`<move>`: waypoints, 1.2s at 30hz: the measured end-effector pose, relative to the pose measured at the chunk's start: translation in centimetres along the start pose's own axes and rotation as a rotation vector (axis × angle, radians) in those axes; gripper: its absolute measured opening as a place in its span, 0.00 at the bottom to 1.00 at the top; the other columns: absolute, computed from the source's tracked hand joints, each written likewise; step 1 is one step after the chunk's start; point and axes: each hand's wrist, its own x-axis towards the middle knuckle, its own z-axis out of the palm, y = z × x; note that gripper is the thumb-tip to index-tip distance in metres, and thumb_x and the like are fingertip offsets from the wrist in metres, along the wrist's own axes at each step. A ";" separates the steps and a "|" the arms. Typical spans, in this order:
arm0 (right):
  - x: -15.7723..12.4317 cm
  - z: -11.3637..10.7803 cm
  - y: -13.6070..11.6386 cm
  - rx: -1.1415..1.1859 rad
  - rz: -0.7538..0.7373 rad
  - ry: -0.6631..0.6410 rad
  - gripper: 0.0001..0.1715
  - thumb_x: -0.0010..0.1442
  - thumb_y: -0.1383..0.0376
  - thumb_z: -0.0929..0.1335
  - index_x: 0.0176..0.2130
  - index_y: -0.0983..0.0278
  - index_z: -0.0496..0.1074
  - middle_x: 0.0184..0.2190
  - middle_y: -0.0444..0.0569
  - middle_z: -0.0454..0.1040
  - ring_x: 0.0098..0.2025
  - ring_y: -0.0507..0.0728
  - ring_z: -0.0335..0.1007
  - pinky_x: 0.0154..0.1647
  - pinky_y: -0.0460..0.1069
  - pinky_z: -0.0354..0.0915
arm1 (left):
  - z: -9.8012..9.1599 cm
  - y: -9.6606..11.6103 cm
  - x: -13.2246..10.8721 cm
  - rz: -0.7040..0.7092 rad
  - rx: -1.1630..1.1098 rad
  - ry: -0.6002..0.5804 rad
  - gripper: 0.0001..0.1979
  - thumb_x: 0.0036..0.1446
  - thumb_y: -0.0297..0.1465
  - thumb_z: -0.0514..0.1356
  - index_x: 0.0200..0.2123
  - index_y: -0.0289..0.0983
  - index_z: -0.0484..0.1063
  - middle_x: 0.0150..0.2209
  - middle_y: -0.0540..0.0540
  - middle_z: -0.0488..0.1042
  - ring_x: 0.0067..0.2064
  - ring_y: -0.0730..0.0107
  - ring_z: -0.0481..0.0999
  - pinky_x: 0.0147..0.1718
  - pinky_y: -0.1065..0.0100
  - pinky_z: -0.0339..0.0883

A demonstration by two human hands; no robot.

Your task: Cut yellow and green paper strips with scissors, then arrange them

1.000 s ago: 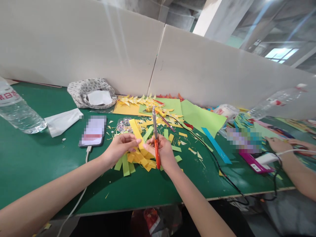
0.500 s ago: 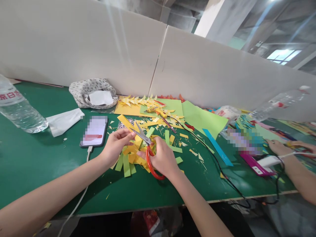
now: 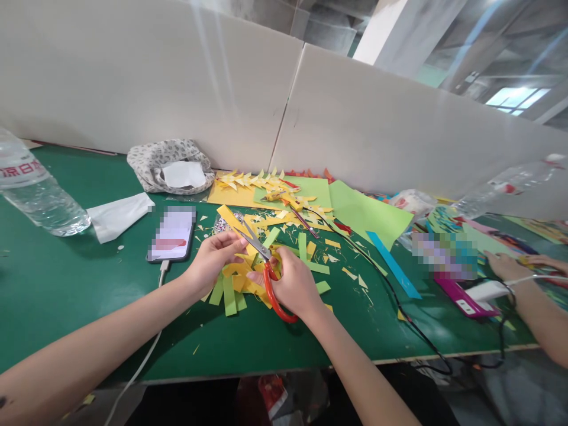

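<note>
Pinched in my left hand (image 3: 220, 254) is a yellow paper strip (image 3: 229, 218), its free end pointing up and to the left. My right hand (image 3: 293, 281) is wrapped round the orange handles of a pair of scissors (image 3: 276, 296). The scissor blades lie against the strip near my left fingertips, slightly parted. Beneath both hands is a loose heap of yellow and green paper strips (image 3: 229, 296). Behind them, fringed yellow paper pieces (image 3: 248, 180) rest on yellow and green sheets.
A phone (image 3: 173, 234) with a charging cable and a water bottle (image 3: 39, 183) are on the left. A yellow glue gun (image 3: 284, 198) trails a black cord rightward. Green sheets (image 3: 368, 210) and a blue strip (image 3: 393, 263) lie right. Another person's hands (image 3: 506, 266) are at far right.
The scissor blades have closed a little on the yellow strip. My hands stay in nearly the same place, and the whole view has shifted slightly.
</note>
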 end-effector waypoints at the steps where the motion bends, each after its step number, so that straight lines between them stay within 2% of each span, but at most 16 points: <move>1: 0.0 0.0 0.0 0.009 0.002 0.001 0.18 0.46 0.53 0.66 0.30 0.62 0.58 0.28 0.45 0.68 0.25 0.52 0.63 0.24 0.46 0.54 | 0.0 0.0 0.0 -0.005 -0.005 -0.004 0.06 0.45 0.31 0.64 0.26 0.35 0.72 0.27 0.51 0.73 0.29 0.79 0.71 0.27 0.78 0.66; 8: -0.1 -0.2 -0.1 0.032 0.001 0.012 0.19 0.46 0.53 0.67 0.24 0.61 0.55 0.23 0.43 0.64 0.23 0.50 0.57 0.24 0.45 0.54 | 0.1 0.2 0.0 -0.033 -0.031 -0.016 0.06 0.45 0.31 0.65 0.25 0.35 0.72 0.24 0.52 0.71 0.27 0.81 0.70 0.24 0.80 0.65; 23: 0.1 0.2 0.5 0.048 -0.046 0.080 0.24 0.45 0.52 0.68 0.21 0.61 0.50 0.18 0.40 0.57 0.21 0.49 0.48 0.21 0.45 0.51 | 0.0 0.6 0.0 -0.071 -0.058 -0.059 0.05 0.45 0.30 0.65 0.24 0.35 0.73 0.22 0.52 0.70 0.26 0.82 0.69 0.23 0.82 0.64; 26: 0.1 0.3 0.5 0.045 -0.049 0.080 0.24 0.45 0.52 0.67 0.21 0.61 0.50 0.19 0.41 0.58 0.21 0.49 0.50 0.22 0.45 0.52 | 0.0 0.5 0.0 -0.070 -0.057 -0.063 0.05 0.45 0.30 0.65 0.24 0.35 0.73 0.22 0.52 0.70 0.26 0.81 0.69 0.23 0.82 0.64; 32: 0.0 -0.2 0.2 0.004 -0.035 0.049 0.19 0.46 0.52 0.67 0.25 0.62 0.58 0.24 0.44 0.66 0.24 0.51 0.60 0.25 0.46 0.55 | 0.2 0.0 0.0 -0.093 -0.007 -0.074 0.05 0.44 0.31 0.65 0.24 0.36 0.73 0.23 0.51 0.72 0.25 0.79 0.70 0.23 0.78 0.64; 36: 0.0 -0.2 0.2 -0.029 -0.035 0.062 0.18 0.47 0.51 0.66 0.28 0.62 0.60 0.25 0.45 0.67 0.24 0.51 0.62 0.23 0.45 0.55 | 0.3 -0.2 -0.2 -0.078 0.023 -0.070 0.05 0.43 0.31 0.65 0.24 0.36 0.74 0.24 0.50 0.73 0.25 0.77 0.71 0.23 0.77 0.64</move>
